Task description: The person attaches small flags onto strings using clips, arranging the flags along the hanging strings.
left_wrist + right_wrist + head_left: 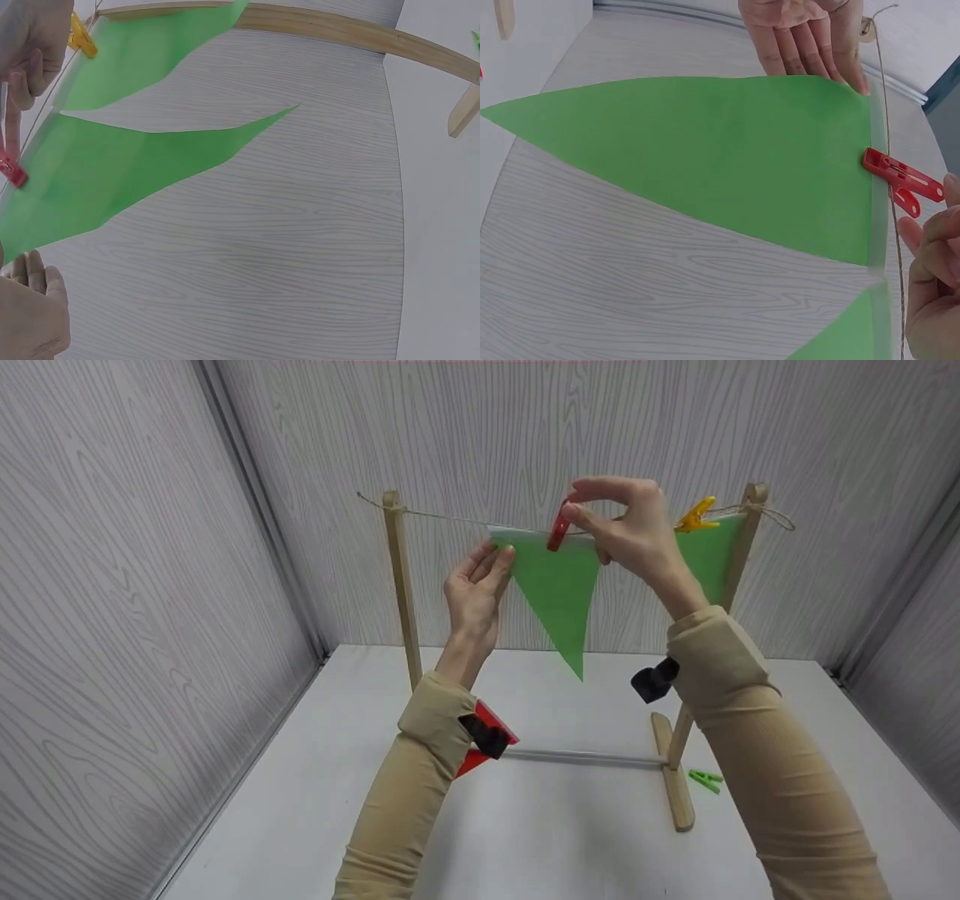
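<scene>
A green triangular pennant [559,585] with a pale top strip hangs along a twine line [450,517]. My left hand [474,592] pinches its upper left corner, thumb in front and fingers behind. A red clothespin [900,180] bites the pennant's top strip and the twine, its handles spread apart. Around those handle ends are the thumb and index finger of my right hand [634,529]; in the right wrist view they are at or very near the plastic. Further right, a yellow clothespin [696,516] clips a second green pennant [709,555] to the twine.
Two wooden posts hold the twine, a left post [403,585] and a right post [742,547], joined low by a pale crossbar [585,757]. A green clothespin [706,781] lies by the right foot. Red pieces [472,763] show partly behind my left wrist.
</scene>
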The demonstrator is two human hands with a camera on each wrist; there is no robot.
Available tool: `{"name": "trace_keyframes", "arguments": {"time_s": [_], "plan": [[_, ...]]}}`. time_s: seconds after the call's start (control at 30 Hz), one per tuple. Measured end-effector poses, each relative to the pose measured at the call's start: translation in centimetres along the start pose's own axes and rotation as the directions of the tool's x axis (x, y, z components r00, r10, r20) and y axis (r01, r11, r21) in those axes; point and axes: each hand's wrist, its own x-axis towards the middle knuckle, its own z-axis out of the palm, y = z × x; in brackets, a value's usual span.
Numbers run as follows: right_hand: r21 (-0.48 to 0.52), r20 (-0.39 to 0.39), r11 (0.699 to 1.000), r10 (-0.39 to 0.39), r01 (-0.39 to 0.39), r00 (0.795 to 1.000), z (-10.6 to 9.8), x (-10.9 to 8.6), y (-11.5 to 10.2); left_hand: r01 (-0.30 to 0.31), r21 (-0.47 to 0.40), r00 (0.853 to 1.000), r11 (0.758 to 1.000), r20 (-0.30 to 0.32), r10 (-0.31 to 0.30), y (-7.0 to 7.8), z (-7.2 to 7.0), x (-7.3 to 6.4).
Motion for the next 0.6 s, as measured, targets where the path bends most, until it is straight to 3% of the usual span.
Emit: {"name": "trace_keyframes", "arguments": {"time_s": [0.23, 0.6], "plan": [[0.027, -0.005, 1.0, -0.007, 0.008, 1.0, 0.1, -0.4, 0.1, -0.002, 0.001, 1.0, 1.0, 0.008, 0.002, -0.4, -0.5, -0.4], [0.111, -0.073, 0.992, -0.045, 0.053, 0.996, 0.5, -1.7, 0.8, -0.007, 0.027, 1.0, 1.0, 0.02, 0.006, -1.9, -1.9, -1.2]]}}
